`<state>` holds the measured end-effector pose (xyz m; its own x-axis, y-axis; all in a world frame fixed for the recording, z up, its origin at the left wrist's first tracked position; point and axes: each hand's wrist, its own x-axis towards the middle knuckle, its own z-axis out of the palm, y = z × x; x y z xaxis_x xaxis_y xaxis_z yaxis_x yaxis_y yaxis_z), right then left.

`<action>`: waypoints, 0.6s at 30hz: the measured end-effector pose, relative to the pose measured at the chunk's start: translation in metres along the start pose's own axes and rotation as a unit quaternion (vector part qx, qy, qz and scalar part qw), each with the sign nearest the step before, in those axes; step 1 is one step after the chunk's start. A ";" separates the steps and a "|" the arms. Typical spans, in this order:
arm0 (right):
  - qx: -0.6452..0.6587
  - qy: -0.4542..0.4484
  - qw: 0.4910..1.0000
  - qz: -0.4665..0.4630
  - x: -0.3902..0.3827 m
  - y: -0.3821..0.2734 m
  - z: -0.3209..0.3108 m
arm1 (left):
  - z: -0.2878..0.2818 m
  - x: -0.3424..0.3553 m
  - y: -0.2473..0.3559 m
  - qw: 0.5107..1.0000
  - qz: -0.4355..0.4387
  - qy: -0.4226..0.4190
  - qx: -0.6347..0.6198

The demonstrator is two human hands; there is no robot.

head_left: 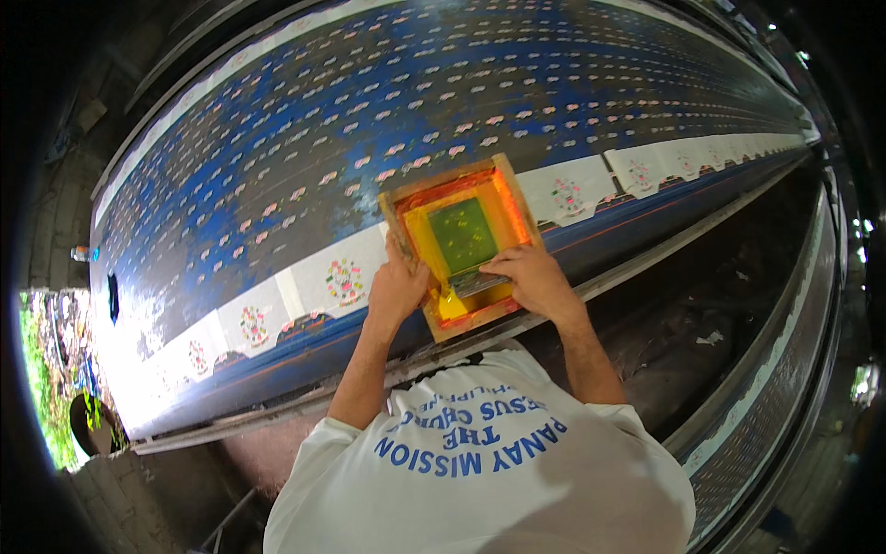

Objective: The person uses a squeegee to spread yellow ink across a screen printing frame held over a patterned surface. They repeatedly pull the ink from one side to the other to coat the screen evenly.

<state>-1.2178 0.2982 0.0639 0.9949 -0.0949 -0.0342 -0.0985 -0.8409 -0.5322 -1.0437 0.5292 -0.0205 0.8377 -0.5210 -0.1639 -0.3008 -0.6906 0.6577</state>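
Note:
A wooden screen-printing frame (501, 186) with yellow and orange mesh and a green square (461, 224) in its middle rests, slightly turned, over the near strip of printed white pieces. My left hand (395, 277) grips the frame's left side with its fingers along the wood. My right hand (535, 282) is closed on a flat, dark squeegee (472, 284) inside the frame, below the green square. White pieces with round pink-and-green floral prints (343, 282) lie to the left of the frame, and more (568, 197) continue to the right.
The long, sloped blue-grey table (268, 157) carries rows of small printed marks and has a rail (637, 238) along its near edge. A second long table (757, 425) runs at the right, across a dark gap. A bright opening (46, 379) shows at the far left.

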 end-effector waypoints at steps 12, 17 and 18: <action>-0.028 -0.016 0.999 -0.007 0.006 0.004 -0.002 | 0.006 0.000 -0.001 0.999 0.000 0.020 0.035; -0.034 -0.028 0.999 -0.001 0.006 0.005 -0.002 | 0.008 -0.001 -0.001 0.999 -0.004 0.020 0.041; -0.031 -0.026 0.999 0.002 0.005 0.005 -0.003 | 0.009 -0.001 -0.002 0.999 0.001 0.024 0.035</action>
<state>-1.2138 0.2924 0.0635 0.9941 -0.0713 -0.0817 -0.1019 -0.8719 -0.4790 -1.0479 0.5260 -0.0284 0.8571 -0.4995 -0.1259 -0.3329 -0.7236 0.6046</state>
